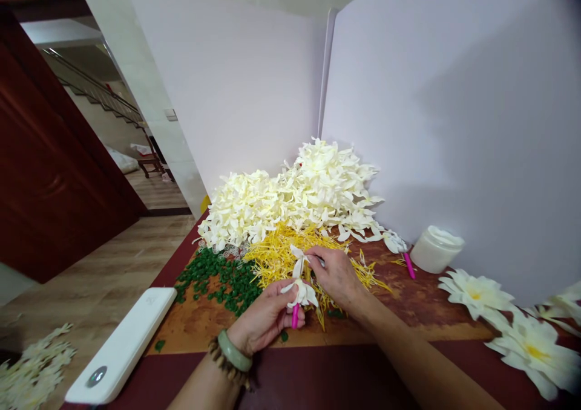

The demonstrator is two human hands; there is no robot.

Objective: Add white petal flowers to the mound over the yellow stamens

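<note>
The left hand (pixel 263 319) clenches a pink stem (pixel 295 316) at lower centre, its long axis nearly upright, with white artificial petals (pixel 299 294) on top. The right hand (pixel 333 277) is upper right of them, apparently pinching 1 petal's tip, though the view is poor.

Petal heap (pixel 318 183) behind loose strands (pixel 284 250), small pieces (pixel 222 277) to their left

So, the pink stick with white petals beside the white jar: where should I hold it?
Best take the bare pink stem near its lower end, coming from the near side with the right hand. That end slants toward you, free of the white petals bunched at the top, so they likely stay uncrushed.
</note>
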